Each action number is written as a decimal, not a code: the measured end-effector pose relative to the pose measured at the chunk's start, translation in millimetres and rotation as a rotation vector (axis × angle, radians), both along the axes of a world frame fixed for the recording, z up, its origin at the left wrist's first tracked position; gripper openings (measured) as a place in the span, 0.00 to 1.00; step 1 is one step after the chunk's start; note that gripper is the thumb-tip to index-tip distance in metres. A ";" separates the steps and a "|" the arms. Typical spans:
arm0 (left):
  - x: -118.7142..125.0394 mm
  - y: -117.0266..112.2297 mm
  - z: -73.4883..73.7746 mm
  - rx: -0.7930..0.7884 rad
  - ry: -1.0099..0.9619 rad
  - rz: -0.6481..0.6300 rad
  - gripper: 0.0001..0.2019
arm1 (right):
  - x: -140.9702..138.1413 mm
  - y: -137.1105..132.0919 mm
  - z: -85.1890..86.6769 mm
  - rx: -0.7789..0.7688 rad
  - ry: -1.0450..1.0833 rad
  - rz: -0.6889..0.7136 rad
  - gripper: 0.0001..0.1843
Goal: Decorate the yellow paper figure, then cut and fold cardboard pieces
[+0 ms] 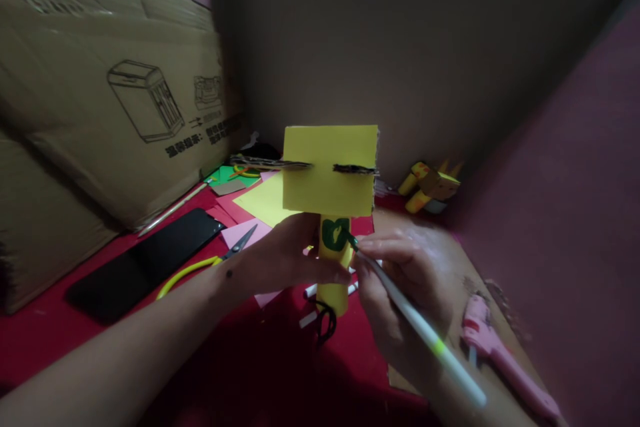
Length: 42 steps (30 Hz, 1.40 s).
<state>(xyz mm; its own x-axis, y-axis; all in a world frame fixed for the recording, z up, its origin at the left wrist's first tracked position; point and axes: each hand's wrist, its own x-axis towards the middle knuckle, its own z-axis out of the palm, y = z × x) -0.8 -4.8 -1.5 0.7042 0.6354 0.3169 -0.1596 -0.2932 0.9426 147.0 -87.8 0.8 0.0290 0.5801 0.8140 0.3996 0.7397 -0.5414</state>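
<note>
My left hand (pixel 305 257) is wrapped round a yellow cardboard figure (pixel 330 193), gripping its tube-shaped lower part. The figure has a flat yellow rectangle on top, with dark cardboard strips standing out from it, and a black loop (pixel 327 323) at its lower end. On the tube is a dark green painted patch (pixel 335 235) with a lighter middle. Between the fingers of my right hand (pixel 395 273) is a white paintbrush (pixel 425 327). Its green tip touches or nearly touches the patch's right edge; I cannot tell which.
Yellow-handled scissors (pixel 220 260) and a black phone (pixel 145 263) lie left on the red table (pixel 200 373), near colored paper (pixel 263 203). A pink glue gun (pixel 500 353) rests at right on cardboard. A small yellow-and-brown cardboard figure (pixel 430 183) stands behind. A large cardboard box (pixel 100 100) rises at left.
</note>
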 end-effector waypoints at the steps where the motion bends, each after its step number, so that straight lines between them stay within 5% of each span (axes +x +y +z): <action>1: 0.0 0.0 -0.4 0.003 0.000 0.008 0.21 | 0.2 -0.6 0.5 -0.010 -0.010 -0.006 0.15; 42: -0.8 1.3 1.8 0.011 0.054 -0.004 0.25 | -0.4 -1.8 4.2 -0.019 -0.025 -0.009 0.13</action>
